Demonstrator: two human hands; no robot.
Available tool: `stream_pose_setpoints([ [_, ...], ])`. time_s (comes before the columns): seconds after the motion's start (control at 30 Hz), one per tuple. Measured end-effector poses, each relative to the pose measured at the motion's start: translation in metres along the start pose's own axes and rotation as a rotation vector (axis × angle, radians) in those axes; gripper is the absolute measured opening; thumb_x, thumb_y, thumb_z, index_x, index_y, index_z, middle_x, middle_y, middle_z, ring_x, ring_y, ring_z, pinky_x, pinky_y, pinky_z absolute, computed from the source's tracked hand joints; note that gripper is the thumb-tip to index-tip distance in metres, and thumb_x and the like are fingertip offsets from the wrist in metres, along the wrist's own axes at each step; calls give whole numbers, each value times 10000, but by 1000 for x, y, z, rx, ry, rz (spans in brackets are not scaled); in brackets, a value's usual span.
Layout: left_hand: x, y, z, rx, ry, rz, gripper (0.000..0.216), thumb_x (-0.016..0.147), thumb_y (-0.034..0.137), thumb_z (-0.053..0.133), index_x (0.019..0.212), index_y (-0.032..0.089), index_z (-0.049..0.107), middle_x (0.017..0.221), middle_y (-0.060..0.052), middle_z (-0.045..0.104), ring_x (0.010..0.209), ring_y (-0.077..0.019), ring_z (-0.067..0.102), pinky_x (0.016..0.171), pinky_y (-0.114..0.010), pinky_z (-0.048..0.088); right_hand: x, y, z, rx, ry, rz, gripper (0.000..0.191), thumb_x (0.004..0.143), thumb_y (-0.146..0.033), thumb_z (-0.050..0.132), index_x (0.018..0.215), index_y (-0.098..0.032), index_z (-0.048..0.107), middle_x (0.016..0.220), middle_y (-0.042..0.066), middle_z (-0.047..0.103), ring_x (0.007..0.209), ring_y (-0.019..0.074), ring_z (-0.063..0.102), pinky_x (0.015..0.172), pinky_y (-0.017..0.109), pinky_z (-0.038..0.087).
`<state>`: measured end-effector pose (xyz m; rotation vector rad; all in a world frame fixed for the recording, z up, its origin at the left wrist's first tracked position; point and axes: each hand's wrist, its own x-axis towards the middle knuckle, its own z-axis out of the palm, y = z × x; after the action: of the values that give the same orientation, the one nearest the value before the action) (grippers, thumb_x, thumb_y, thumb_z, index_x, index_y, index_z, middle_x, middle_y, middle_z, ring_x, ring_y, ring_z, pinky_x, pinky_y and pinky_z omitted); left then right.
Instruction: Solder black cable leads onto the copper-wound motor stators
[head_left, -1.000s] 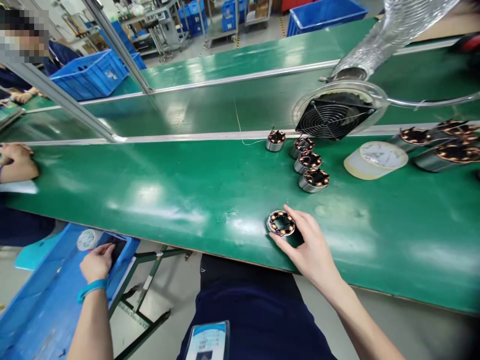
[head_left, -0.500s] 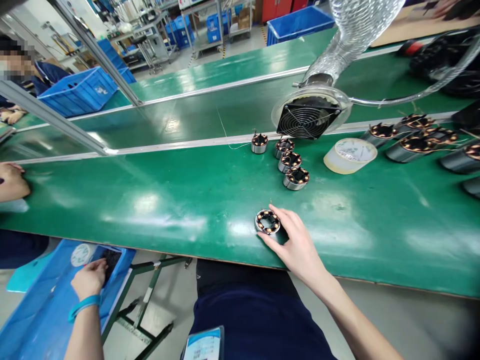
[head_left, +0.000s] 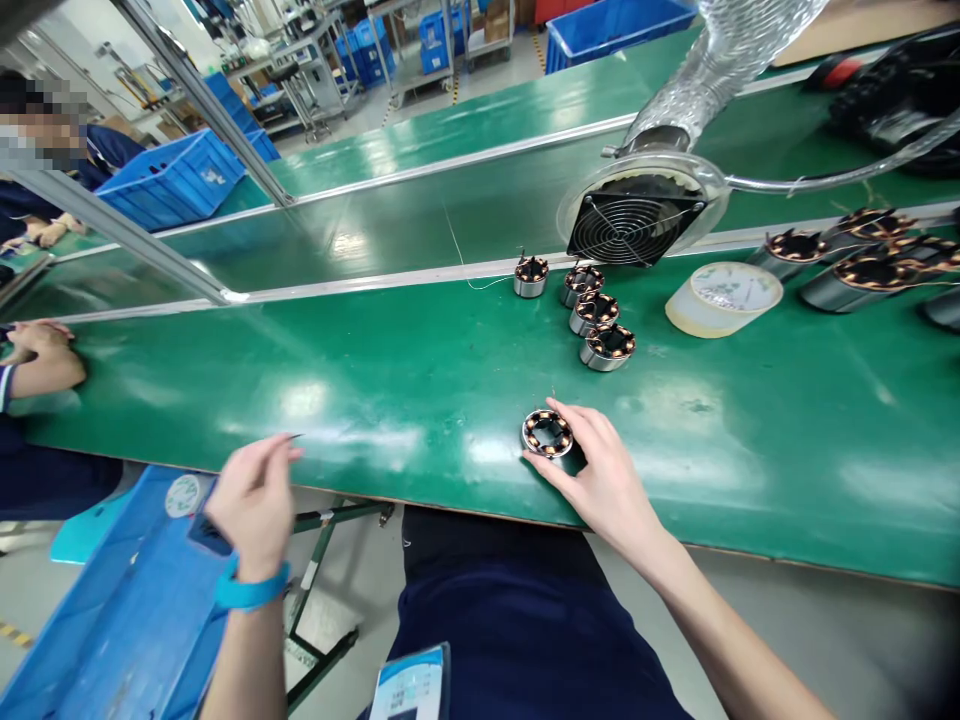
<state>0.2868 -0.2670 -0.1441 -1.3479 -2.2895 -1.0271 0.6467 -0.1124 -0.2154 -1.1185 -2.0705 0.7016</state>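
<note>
A ring-shaped motor stator (head_left: pixel 529 446) with copper windings and black insulation rests on the green bench. My right hand (head_left: pixel 611 478) grips it from the right, thumb at the near side and fingers at the far side. Over the bench's front edge, my left hand (head_left: pixel 259 492), with a blue band at the wrist, pinches a small thin dark piece (head_left: pixel 295 436) whose kind I cannot make out. Farther back stand several more stators (head_left: pixel 607 349) in a short row; a thin pale wire trails from the far one.
A fan with a black guard (head_left: pixel 626 228) hangs from a silver duct. Right of the stators is a translucent round tub (head_left: pixel 709 308), then taller stators (head_left: pixel 847 288). A blue bin (head_left: pixel 112 610) stands low at left. Another person's hands (head_left: pixel 45 350) rest at the bench's left.
My left hand has come up out of the small dark container in the blue bin, moving right and bringing a thin dark piece. My right hand still grips the stator.
</note>
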Motion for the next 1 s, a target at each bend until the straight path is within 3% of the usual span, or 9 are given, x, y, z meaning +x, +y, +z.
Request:
stream_pose_setpoints([
  [0.07,-1,59,26,-225,-144,191,151,965,223,609,990,208,757,891,-33,759,877,-179,716,890,-326,571,1,0,1,2,1,-1,588,967,-557,619,1456,-253,500,1282,140,605,1178,333,592,980,531,523],
  [0.13,-2,105,51,-403,-275,284,184,975,156,593,1009,215,763,929,-32,755,836,-141,716,821,-273,586,1,0,1,6,5,-6,577,967,-554,617,1447,-252,509,1277,140,609,1177,335,595,976,529,524],
  [0.27,3,155,86,-602,-410,395,216,991,108,553,1036,203,742,988,-38,737,771,-100,707,725,-221,599,1,0,1,21,16,-18,575,965,-552,616,1445,-251,512,1269,141,616,1175,338,601,980,537,523],
  [0.4,8,169,100,-578,-440,497,229,989,84,540,1050,198,730,984,-43,736,834,-116,714,749,-228,604,2,0,0,37,13,-27,578,967,-544,620,1456,-259,503,1265,137,623,1170,336,606,986,544,522],
  [0.6,12,173,103,-542,-451,544,223,983,60,540,1043,168,726,981,-55,729,860,-119,711,774,-223,589,2,1,1,37,25,-48,579,976,-543,612,1457,-243,495,1262,140,623,1157,326,608,968,525,530],
  [0.8,8,170,108,-535,-560,581,226,1003,107,526,1066,194,725,982,-52,723,805,-115,699,763,-242,590,3,2,1,40,16,-48,582,974,-542,616,1459,-245,496,1260,138,619,1154,322,604,975,527,526],
  [0.9,10,169,111,-637,-634,455,226,994,134,562,1148,206,711,989,-38,713,711,-84,697,739,-223,591,3,2,1,40,27,-56,585,974,-536,619,1460,-235,495,1254,139,618,1151,321,605,975,524,528],
  [1.0,15,172,117,-781,-662,166,304,943,191,663,1246,205,646,979,-19,700,699,-89,731,713,-201,595,2,2,1,45,30,-55,590,970,-529,628,1465,-239,492,1259,141,617,1153,326,606,977,530,528],
])
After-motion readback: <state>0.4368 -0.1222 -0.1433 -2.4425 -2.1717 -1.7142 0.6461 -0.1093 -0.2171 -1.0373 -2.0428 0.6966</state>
